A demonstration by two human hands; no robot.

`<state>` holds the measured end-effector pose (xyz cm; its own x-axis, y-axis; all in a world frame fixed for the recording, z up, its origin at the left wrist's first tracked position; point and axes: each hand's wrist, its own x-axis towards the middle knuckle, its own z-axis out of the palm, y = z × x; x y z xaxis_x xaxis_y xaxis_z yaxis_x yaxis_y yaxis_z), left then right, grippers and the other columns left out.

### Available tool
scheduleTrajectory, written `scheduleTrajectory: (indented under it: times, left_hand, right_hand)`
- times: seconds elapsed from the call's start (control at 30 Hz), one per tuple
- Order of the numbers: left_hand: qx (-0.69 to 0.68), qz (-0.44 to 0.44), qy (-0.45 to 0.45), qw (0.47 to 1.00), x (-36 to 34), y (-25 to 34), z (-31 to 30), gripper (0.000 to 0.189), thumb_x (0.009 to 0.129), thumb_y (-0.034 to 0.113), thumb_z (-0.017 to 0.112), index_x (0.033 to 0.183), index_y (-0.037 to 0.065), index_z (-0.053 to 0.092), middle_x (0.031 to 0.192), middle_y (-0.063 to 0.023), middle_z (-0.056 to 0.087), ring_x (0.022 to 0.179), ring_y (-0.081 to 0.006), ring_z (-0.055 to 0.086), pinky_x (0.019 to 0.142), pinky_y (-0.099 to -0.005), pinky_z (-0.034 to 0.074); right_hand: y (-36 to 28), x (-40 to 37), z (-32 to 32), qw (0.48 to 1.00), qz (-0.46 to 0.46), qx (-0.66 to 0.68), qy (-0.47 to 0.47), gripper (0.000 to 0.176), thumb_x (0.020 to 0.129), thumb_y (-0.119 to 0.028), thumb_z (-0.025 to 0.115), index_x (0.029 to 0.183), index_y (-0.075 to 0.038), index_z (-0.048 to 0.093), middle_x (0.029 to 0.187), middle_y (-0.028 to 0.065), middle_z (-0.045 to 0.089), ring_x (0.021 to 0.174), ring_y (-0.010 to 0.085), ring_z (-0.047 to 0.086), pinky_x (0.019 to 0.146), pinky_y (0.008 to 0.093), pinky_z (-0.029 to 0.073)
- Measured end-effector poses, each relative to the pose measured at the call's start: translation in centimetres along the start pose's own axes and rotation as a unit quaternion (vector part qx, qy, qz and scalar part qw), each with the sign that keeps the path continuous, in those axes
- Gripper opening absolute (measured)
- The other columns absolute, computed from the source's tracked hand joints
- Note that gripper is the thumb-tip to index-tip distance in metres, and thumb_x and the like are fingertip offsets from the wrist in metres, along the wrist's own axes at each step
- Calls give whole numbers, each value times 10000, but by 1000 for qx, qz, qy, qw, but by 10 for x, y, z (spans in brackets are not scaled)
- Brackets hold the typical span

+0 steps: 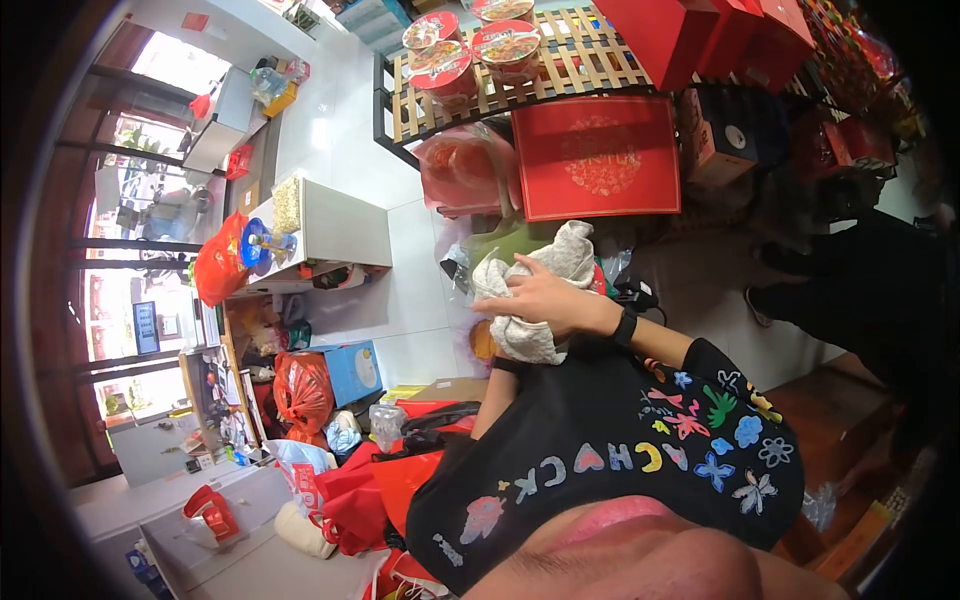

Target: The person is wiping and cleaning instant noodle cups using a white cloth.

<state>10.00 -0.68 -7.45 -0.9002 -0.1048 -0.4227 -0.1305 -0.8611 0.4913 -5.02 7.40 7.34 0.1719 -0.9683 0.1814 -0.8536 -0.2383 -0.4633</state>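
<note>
A crumpled off-white towel (pixel 573 250) is bunched up in front of my black printed T-shirt. My right hand (pixel 552 300) lies across it, fingers curled and pressing into the fabric, with a dark band around the wrist. The left forearm (pixel 492 405) reaches up from the other side, but the left hand itself is hidden by the towel. Just beyond the towel are a green bag (pixel 505 238) and clear plastic wrapping.
Ahead stands a slatted rack (pixel 590 60) bearing several instant-noodle tubs (pixel 440 68). A red gift box (pixel 600 160) is below it. To the left is a white cabinet (pixel 345 225); red bags (pixel 350 500) are near my left side. Another person's dark-clothed legs (pixel 840 275) show at right.
</note>
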Motion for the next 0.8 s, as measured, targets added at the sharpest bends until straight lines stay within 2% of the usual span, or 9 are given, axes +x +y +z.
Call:
scheduleTrajectory:
  times: [0.17, 0.37, 0.47, 0.53, 0.57, 0.6, 0.67, 0.7, 0.8]
  left_hand:
    - [5, 12, -17, 1000, 0, 4, 0, 937, 808, 350, 726, 1513, 86, 169, 1489, -101, 330, 1362, -224, 347, 1101, -386, 321]
    - [8, 34, -36, 999, 6, 2, -5, 963, 791, 358, 738, 1515, 88, 163, 1490, -104, 327, 1363, -225, 345, 1101, -387, 321]
    - [9, 43, -48, 998, 8, 2, -9, 976, 782, 362, 744, 1515, 89, 160, 1490, -105, 326, 1364, -226, 344, 1101, -388, 321]
    - [8, 53, -53, 997, 8, 2, -11, 985, 777, 365, 749, 1516, 89, 158, 1490, -106, 325, 1364, -226, 344, 1101, -388, 321]
    - [8, 60, -55, 997, 10, 1, -13, 990, 774, 366, 751, 1516, 90, 157, 1490, -106, 325, 1365, -226, 343, 1101, -389, 321]
    - [7, 64, -57, 996, 10, 1, -12, 994, 771, 367, 753, 1516, 90, 156, 1490, -107, 324, 1365, -226, 343, 1101, -389, 321]
    - [4, 74, -59, 995, 9, 3, -11, 1003, 766, 370, 757, 1517, 91, 154, 1491, -107, 324, 1365, -227, 342, 1101, -389, 321]
    - [1, 77, -64, 995, 6, 6, -7, 1024, 751, 366, 764, 1519, 93, 144, 1494, -112, 315, 1368, -239, 338, 1107, -393, 314]
    - [-10, 87, -76, 993, -5, 14, 3, 1088, 708, 354, 786, 1525, 101, 114, 1505, -127, 289, 1375, -275, 324, 1124, -406, 290]
  right_hand:
    - [-4, 2, 3, 999, 6, 42, 30, 819, 682, 25, 614, 1413, -261, 378, 897, 21, 602, 975, 224, 589, 1094, 582, 280]
    - [-6, 8, -11, 996, 35, 83, -3, 836, 679, 55, 596, 1422, -255, 367, 934, 55, 614, 1027, 252, 586, 1110, 553, 270]
    - [-2, 7, -33, 994, 38, 60, -79, 720, 756, -179, 622, 1429, -259, 377, 1143, 67, 626, 1107, 281, 572, 1134, 540, 229]
    - [13, -1, -28, 997, 31, 69, 30, 751, 728, -64, 618, 1415, -247, 377, 991, 93, 638, 1032, 298, 592, 1117, 495, 277]
    - [14, -3, -42, 992, 54, 113, 21, 656, 766, -138, 616, 1385, -231, 422, 1062, 119, 648, 1036, 311, 597, 1095, 481, 290]
    - [15, -3, -54, 987, 94, 132, 6, 560, 813, -184, 613, 1351, -194, 460, 1126, 142, 643, 1059, 307, 600, 1029, 439, 363]
    - [25, -11, -59, 928, 157, 336, 35, 499, 865, -231, 620, 1343, -151, 504, 1165, 149, 637, 1092, 292, 598, 995, 363, 409]
    - [25, -15, -61, 890, 186, 415, 21, 484, 906, -195, 613, 1362, -106, 479, 1194, 104, 624, 1087, 197, 580, 948, 332, 449]
    - [44, -25, -39, 844, 150, 511, 65, 470, 915, -163, 622, 1351, -63, 480, 1219, 70, 593, 1082, 148, 558, 945, 312, 446]
